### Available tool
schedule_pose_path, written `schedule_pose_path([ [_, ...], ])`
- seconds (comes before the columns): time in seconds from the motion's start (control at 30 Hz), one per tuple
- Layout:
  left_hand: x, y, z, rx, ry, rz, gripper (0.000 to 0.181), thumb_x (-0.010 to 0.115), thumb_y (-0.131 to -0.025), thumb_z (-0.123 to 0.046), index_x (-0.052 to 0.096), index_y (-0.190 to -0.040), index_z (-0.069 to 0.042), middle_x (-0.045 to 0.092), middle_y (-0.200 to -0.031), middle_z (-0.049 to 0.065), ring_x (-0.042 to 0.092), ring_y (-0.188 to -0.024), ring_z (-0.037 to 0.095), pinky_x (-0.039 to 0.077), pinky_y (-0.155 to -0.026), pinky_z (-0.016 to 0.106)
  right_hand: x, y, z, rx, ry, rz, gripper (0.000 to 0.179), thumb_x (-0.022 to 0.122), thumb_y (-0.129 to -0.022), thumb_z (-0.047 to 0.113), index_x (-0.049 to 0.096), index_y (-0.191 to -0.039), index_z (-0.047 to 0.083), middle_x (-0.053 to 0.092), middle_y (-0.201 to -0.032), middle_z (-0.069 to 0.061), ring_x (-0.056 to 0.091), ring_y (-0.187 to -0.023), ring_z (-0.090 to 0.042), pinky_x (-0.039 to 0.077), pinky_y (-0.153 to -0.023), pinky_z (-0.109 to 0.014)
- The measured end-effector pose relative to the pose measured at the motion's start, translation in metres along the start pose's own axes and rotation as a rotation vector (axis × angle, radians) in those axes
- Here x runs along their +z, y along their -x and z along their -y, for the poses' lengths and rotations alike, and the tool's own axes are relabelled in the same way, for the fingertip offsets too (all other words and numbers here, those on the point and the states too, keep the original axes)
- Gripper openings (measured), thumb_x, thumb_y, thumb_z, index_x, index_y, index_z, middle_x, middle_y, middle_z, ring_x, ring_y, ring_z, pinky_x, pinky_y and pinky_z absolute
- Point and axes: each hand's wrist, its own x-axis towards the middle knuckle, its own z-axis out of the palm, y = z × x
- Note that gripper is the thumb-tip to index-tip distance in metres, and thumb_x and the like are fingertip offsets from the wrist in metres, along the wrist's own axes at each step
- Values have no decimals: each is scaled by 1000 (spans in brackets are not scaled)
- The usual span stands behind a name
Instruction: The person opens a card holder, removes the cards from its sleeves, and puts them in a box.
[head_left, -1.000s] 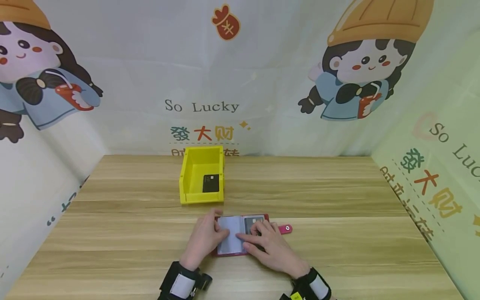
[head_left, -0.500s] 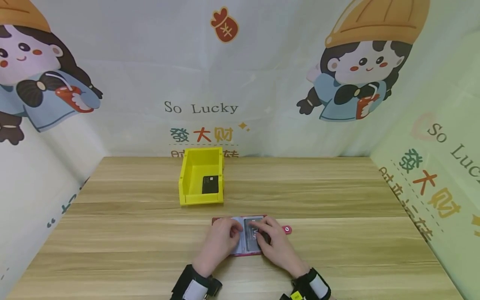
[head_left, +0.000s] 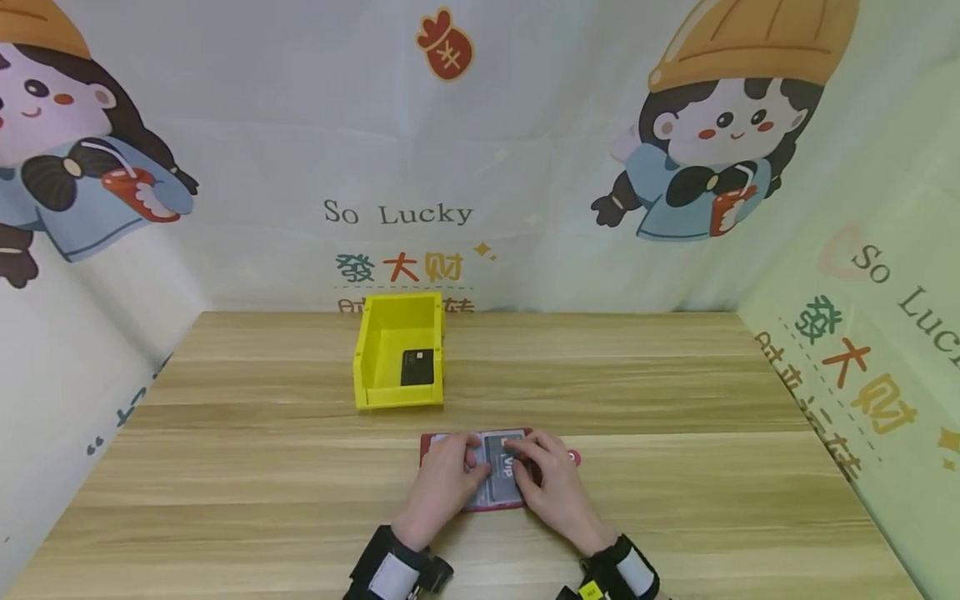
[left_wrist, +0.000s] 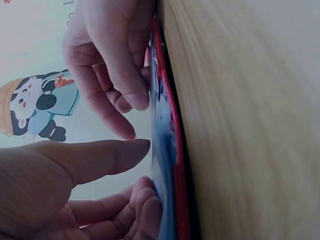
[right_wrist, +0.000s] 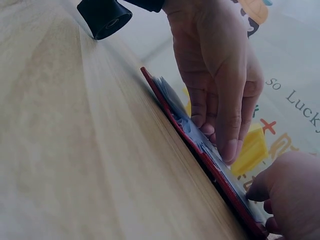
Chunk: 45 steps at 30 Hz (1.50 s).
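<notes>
A red card holder [head_left: 426, 440] lies spread on the table with its clear sleeves facing up. A dark grey card marked "VIP" [head_left: 504, 477] shows in the right-hand sleeve. My left hand [head_left: 444, 473] rests over the left sleeves, thumb near the card's left edge, the other fingers loosely bent. In the left wrist view its thumb [left_wrist: 115, 157] stands apart from those fingers. My right hand [head_left: 553, 483] is over the holder's right side, its thumb and forefinger spread at the card. Part of the pink snap strap [head_left: 575, 457] shows behind it.
A yellow bin [head_left: 362, 379] stands behind the card holder, with a black card [head_left: 417, 367] lying in it. Wood-grain table [head_left: 675, 400] surrounds them. Printed cloth hangs at the back and sides. Each wrist wears a black camera band [head_left: 390, 567].
My left hand has moved right from the holder's left edge, and the sleeve page has gone over to the left, baring the VIP card. The right hand has drawn back slightly right.
</notes>
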Motion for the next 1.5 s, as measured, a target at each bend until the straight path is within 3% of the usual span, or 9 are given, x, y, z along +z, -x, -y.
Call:
schedule_pose_path([
  [0.23,-1,-3,4,-26,103,54,31,77,-84,-6,67,-109,8,61,-77,6,49,-68,10,39,-60,20,-2,0,-1,30,31,22,28,75,-85,7,73,-112,4,59,-88,3,51,-90,-13,40,-78,-26],
  [0.4,-2,-4,6,-44,145,81,31,76,-86,-6,66,-111,9,60,-79,6,49,-70,12,39,-61,19,-9,-2,-5,81,-3,132,45,79,-86,18,68,-124,-2,54,-89,5,48,-93,-13,39,-80,-26],
  [0.57,-4,-4,7,-67,169,103,33,75,-87,-7,66,-114,9,60,-81,7,49,-72,13,40,-62,20,-18,-4,-10,53,-25,256,69,84,-81,27,58,-136,-5,53,-95,2,45,-95,-13,38,-79,-24],
  [0.7,-5,-4,7,-79,188,112,35,75,-87,-9,66,-116,9,61,-82,7,49,-73,13,39,-62,20,-21,-5,-10,58,-11,316,76,85,-80,30,54,-140,-5,52,-98,2,41,-95,-12,37,-79,-23],
  [1.1,-6,-5,7,-94,242,132,35,71,-91,-13,66,-118,9,63,-87,9,50,-74,13,38,-62,20,-22,-5,-2,100,20,320,79,84,-81,28,49,-143,-7,52,-102,2,42,-100,-14,37,-81,-25],
  [1.5,-7,-7,5,-151,267,161,30,65,-95,-12,66,-117,9,57,-83,7,47,-69,14,35,-59,21,-21,-4,-2,100,30,317,79,84,-81,29,50,-142,-8,53,-102,1,43,-99,-14,39,-81,-26],
])
